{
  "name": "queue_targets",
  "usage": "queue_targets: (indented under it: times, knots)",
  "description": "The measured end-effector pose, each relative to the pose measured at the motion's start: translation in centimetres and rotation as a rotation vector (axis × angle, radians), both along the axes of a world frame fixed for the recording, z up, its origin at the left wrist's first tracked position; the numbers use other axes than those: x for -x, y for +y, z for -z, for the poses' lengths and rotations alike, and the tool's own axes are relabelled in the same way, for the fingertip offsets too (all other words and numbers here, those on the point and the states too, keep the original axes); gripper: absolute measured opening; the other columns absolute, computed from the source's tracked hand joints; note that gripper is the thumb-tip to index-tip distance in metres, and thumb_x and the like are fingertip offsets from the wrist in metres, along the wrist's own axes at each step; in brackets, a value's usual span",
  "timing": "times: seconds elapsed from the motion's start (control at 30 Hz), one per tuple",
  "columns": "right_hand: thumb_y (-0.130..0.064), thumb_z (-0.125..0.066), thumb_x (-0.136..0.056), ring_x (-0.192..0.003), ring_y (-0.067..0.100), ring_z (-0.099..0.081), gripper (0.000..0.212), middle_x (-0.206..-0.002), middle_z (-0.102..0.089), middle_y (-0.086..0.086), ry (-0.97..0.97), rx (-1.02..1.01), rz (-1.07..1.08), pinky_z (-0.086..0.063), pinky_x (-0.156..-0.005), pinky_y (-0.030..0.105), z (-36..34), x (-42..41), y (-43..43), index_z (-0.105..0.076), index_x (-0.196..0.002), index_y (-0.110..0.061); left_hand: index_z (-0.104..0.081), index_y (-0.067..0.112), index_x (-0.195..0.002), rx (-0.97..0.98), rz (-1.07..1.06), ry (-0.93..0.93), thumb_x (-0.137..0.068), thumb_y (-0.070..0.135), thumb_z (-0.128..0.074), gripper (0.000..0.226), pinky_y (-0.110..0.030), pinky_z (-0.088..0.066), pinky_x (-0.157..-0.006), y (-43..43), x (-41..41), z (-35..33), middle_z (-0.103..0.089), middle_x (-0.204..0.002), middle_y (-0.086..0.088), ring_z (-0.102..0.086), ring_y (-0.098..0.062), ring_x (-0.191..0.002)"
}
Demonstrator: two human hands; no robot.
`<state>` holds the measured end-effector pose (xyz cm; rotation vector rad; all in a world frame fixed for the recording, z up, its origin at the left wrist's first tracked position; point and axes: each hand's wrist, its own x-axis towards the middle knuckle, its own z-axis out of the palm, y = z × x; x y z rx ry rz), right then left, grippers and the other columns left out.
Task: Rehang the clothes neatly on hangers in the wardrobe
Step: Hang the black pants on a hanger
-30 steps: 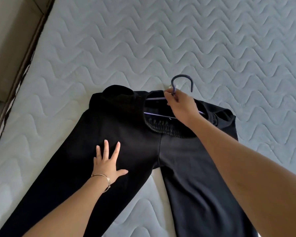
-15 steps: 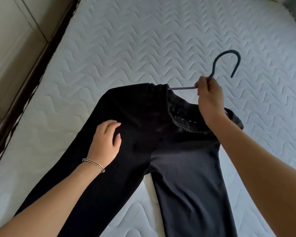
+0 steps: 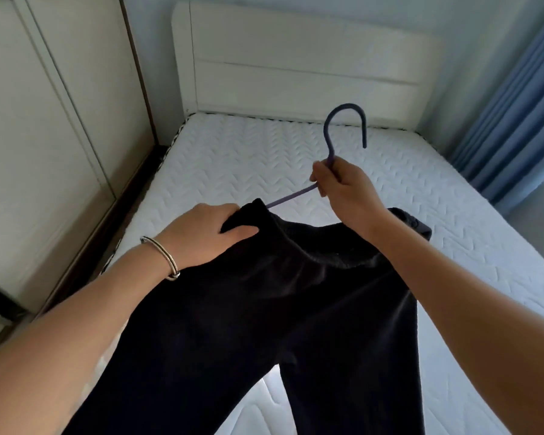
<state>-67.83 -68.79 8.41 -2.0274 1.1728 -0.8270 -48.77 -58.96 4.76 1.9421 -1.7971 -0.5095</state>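
Fingers point(image 3: 320, 176) of the right hand point(image 3: 343, 191) are curled tight round the neck of a thin, dusky-purple hanger with a round open hook point(image 3: 327, 142), and the fist hides the point where the hook meets the shoulders; only one slanting arm of the hanger shows, running down-left from the fist until it slips under the waistband, and the other arm and any lower bar are out of sight behind the hand and the cloth, so how far the hanger sits inside the garment cannot be told. On the left hand point(image 3: 198, 237) the fingertips are tucked over the top edge of the waistband and lost behind it, while the thumb lies flat across the front of the fabric, so this hand grips the near-left corner of a pair of black, soft, matte trousers with a ribbed elastic waist point(image 3: 264, 309). Raised at the waist between the two hands, the trousers hang down towards the camera over the bed, both legs cut off by the bottom edge; the far right corner of the waistband droops in a dark fold past the right forearm. A plain silver bangle point(image 3: 165, 257) rings the left wrist. Beneath lies a white quilted mattress stitched in wavy chevrons point(image 3: 233, 152), ending at a smooth cream panelled headboard point(image 3: 296, 64). Pale flat wardrobe doors point(image 3: 44, 120) stand along the left, their tops cut off, and pleated blue curtains point(image 3: 522, 105) hang at the right edge
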Motion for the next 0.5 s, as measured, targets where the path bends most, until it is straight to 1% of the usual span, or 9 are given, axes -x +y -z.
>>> queue_targets:
  times: [0.03, 0.07, 0.1, 0.13, 0.2, 0.27, 0.33, 0.43, 0.5]
  knots:
    - [-0.03, -0.04, -0.097, -0.074, 0.014, -0.056, 0.027, -0.077, -0.059, -0.004, 0.053, 0.04, -0.017, -0.043, -0.065, 0.007, -2.0, 0.2, 0.6, -0.059, -0.088, -0.014, -0.063, 0.007, -0.1, 0.057, -0.038, 0.041, -0.085, 0.053, -0.048, 0.051, -0.031, -0.049, -0.069, 0.9, 0.5, -1.7, -0.069, -0.086, -0.013, -0.064, -0.024, -0.076]
    - [-0.031, -0.041, -0.096, -0.089, 0.022, -0.057, 0.03, -0.089, -0.062, 0.003, 0.13, 0.113, -0.019, -0.045, -0.082, 0.018, -3.9, 0.4, 1.1, -0.062, -0.094, -0.01, -0.063, 0.004, -0.099, 0.107, -0.078, 0.066, -0.088, 0.047, -0.048, 0.047, -0.029, -0.047, -0.064, 2.0, 1.1, -3.6, -0.069, -0.086, -0.015, -0.064, -0.026, -0.074]
    - [-0.033, -0.042, -0.095, -0.099, 0.027, -0.055, 0.033, -0.099, -0.06, 0.008, 0.204, 0.199, -0.003, -0.044, -0.091, 0.031, -5.7, 0.6, 1.5, -0.064, -0.097, -0.007, -0.064, 0.003, -0.098, 0.147, -0.105, 0.065, -0.089, 0.044, -0.048, 0.045, -0.026, -0.044, -0.059, 3.2, 1.8, -5.4, -0.069, -0.085, -0.017, -0.063, -0.025, -0.07]
    - [-0.033, -0.043, -0.095, -0.102, 0.029, -0.052, 0.035, -0.103, -0.056, 0.011, 0.251, 0.27, 0.019, -0.042, -0.093, 0.036, -7.6, 0.8, 2.3, -0.065, -0.099, -0.006, -0.064, 0.003, -0.098, 0.181, -0.123, 0.052, -0.09, 0.042, -0.048, 0.043, -0.024, -0.042, -0.057, 4.4, 2.6, -7.1, -0.069, -0.085, -0.018, -0.06, -0.022, -0.066]
    - [-0.029, -0.039, -0.096, -0.092, 0.025, -0.048, 0.034, -0.098, -0.052, 0.011, 0.303, 0.295, 0.037, -0.041, -0.081, 0.03, -11.2, 1.3, 4.3, -0.062, -0.101, -0.004, -0.064, 0.004, -0.101, 0.226, -0.146, 0.061, -0.091, 0.039, -0.048, 0.039, -0.029, -0.047, -0.065, 7.2, 4.4, -10.4, -0.069, -0.089, -0.017, -0.061, -0.022, -0.071]
    - [-0.023, -0.036, -0.097, -0.077, 0.024, -0.049, 0.031, -0.08, -0.052, 0.009, 0.344, 0.234, 0.005, -0.04, -0.063, 0.028, -14.4, 2.1, 6.7, -0.055, -0.082, -0.004, -0.062, 0.01, -0.108, 0.197, -0.152, 0.121, -0.092, 0.035, -0.046, 0.033, -0.038, -0.051, -0.084, 10.4, 6.8, -13.6, -0.069, -0.1, -0.011, -0.064, -0.023, -0.09]
    - [-0.017, -0.04, -0.095, -0.061, 0.022, -0.053, 0.029, -0.067, -0.052, 0.007, 0.296, 0.145, -0.052, -0.045, -0.055, 0.027, -17.3, 3.6, 9.0, -0.049, -0.07, -0.006, -0.059, 0.016, -0.117, 0.121, -0.108, 0.189, -0.094, 0.032, -0.044, 0.031, -0.036, -0.048, -0.095, 14.2, 9.6, -16.2, -0.067, -0.109, -0.003, -0.062, -0.019, -0.102]
    - [-0.01, -0.046, -0.092, -0.065, 0.021, -0.058, 0.013, -0.083, -0.058, 0.013, 0.104, 0.027, -0.129, -0.052, -0.061, 0.026, -20.1, 6.2, 12.4, -0.054, -0.092, -0.001, -0.057, 0.017, -0.12, 0.074, -0.046, 0.244, -0.096, 0.032, -0.038, 0.034, -0.034, -0.049, -0.097, 19.5, 14.7, -19.1, -0.066, -0.112, -0.003, -0.062, -0.02, -0.104]
    - [-0.008, -0.046, -0.091, -0.073, 0.023, -0.059, 0.021, -0.091, -0.058, 0.015, 0.038, 0.011, -0.196, -0.054, -0.063, 0.026, -21.5, 7.6, 15.0, -0.057, -0.106, 0.002, -0.054, 0.005, -0.119, 0.051, 0.012, 0.227, -0.097, 0.031, -0.036, 0.039, -0.032, -0.053, -0.092, 22.3, 18.2, -20.1, -0.064, -0.11, -0.011, -0.062, -0.023, -0.103]
